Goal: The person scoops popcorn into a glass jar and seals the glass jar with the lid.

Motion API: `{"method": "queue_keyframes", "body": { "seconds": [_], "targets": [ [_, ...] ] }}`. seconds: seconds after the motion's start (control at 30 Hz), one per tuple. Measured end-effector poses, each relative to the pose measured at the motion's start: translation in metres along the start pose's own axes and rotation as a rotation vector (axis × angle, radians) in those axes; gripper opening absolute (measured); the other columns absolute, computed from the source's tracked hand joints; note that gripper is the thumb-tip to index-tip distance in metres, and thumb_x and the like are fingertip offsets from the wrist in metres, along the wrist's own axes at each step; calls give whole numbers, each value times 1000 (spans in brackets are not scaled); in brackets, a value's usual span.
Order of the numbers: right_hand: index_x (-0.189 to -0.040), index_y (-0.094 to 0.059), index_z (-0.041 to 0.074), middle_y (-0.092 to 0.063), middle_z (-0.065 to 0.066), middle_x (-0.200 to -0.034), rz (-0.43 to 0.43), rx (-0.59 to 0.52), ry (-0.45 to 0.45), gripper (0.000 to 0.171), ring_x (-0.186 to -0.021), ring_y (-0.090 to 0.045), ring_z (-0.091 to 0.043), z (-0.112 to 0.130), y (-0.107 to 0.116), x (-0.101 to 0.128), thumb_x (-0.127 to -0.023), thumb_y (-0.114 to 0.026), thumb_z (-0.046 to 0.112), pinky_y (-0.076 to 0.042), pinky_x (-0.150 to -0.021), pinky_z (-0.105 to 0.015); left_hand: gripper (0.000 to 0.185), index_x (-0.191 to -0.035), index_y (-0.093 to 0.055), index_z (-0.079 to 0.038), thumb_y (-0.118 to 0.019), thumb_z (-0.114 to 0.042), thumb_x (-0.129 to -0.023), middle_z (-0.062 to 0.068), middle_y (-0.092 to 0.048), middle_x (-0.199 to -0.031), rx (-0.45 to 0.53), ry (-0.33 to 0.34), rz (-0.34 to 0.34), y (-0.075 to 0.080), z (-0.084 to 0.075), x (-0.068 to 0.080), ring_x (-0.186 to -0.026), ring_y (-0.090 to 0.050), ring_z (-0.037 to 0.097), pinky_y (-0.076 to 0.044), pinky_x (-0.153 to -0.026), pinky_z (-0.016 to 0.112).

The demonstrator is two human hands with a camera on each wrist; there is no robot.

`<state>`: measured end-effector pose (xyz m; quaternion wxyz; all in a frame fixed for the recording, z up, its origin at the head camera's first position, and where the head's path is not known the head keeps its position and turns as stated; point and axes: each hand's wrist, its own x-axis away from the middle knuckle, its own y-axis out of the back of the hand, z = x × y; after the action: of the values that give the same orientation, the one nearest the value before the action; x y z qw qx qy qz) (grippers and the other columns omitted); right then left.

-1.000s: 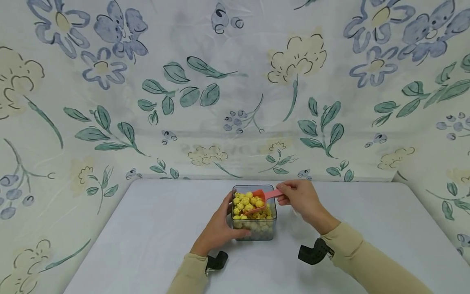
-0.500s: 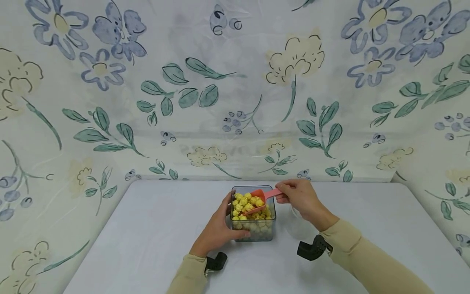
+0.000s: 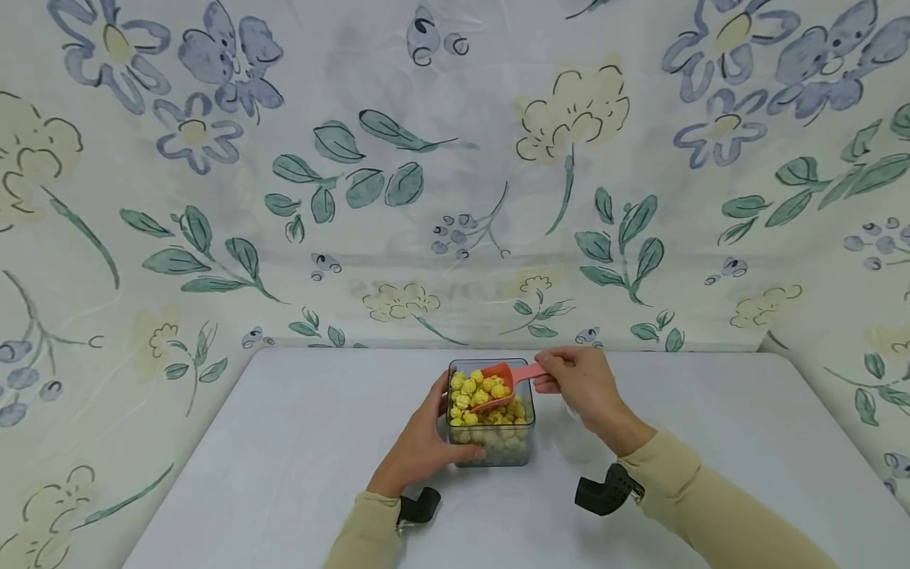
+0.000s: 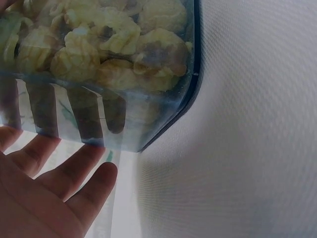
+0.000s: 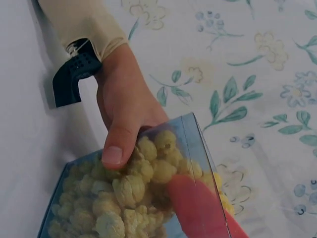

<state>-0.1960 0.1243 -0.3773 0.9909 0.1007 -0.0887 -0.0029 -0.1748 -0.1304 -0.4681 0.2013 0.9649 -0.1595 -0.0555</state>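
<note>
A clear square container full of yellow puffed snacks stands on the white table. My left hand grips its left and near sides, thumb on the wall. My right hand pinches the handle of a pink scoop, whose bowl is heaped with snacks just above the container's top. In the left wrist view my fingers wrap the container. The right wrist view shows the left hand on the container and the blurred scoop close up.
Floral cloth covers the back wall and both sides around the table. A faint clear round object sits on the table just right of the container, under my right wrist. Open tabletop lies left and right.
The loaded scoop has risen very slightly over the container between the earlier frames and now. Both hands keep their holds; the container has not moved.
</note>
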Motion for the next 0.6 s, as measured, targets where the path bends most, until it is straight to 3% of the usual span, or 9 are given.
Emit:
{"method": "queue_keyframes", "body": {
  "seconds": [0.3,0.6],
  "targets": [
    [-125,-64,-11,-71,-15,-95,-10,-37,-10,30,-73,-71,-11,-2,-2,7,-103,-59,10,-60,-71,-23,125,-163,-9,-21,-93,-36,-72,10,-31,-161,-1,6,-10,0,0,1,-142,-38,37,-33,-115,58],
    [-118,-66,-12,-72,-13,-84,22,66,97,27,-67,-70,-13,1,1,9,-102,-59,9,-62,-70,-29,125,-163,-10,-22,-93,-35,-71,9,-32,-160,5,0,-12,-1,0,-1,-142,-38,36,-32,-115,58]
  ]
}}
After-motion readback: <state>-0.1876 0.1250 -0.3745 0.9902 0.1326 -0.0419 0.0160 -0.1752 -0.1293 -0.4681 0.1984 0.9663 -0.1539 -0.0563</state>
